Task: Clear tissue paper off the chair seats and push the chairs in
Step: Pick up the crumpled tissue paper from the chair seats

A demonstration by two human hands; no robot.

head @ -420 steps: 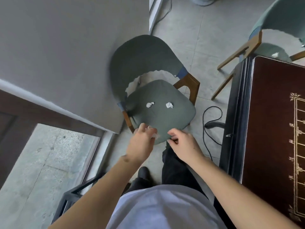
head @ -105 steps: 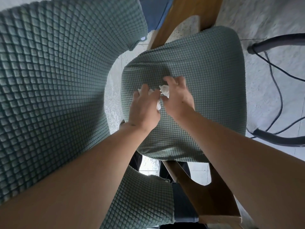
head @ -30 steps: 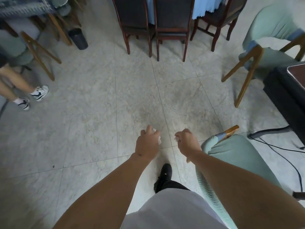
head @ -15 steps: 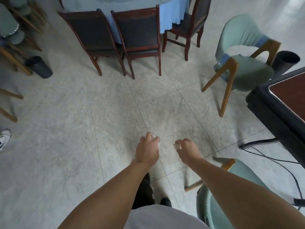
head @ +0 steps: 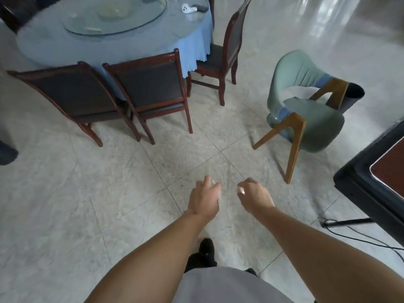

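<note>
Ahead of you stands a round table (head: 113,40) under a blue scalloped cloth, with a glass turntable (head: 113,16) on top and three dark chairs (head: 153,84) of red-brown wood tucked against it. To your right a green chair (head: 306,110) with pale wooden legs stands apart from everything, its seat bare, a black bin (head: 353,96) just behind it. A black-edged table (head: 369,178) cuts in at the right edge, and a cable (head: 349,228) trails across the floor (head: 87,193) beneath it.

Half a second ago the round table was barely in view; now most of its top shows, and the green chair beside your right arm is gone from the frame.

Your left hand (head: 204,199) curls round a scrap of white tissue (head: 213,182); your right hand (head: 255,197) pinches another bit (head: 241,190) at its fingertips. Both hang over open, marbled grey tile, close together but not touching. The green chair's cover looks soft and stretched, its back curved.
</note>
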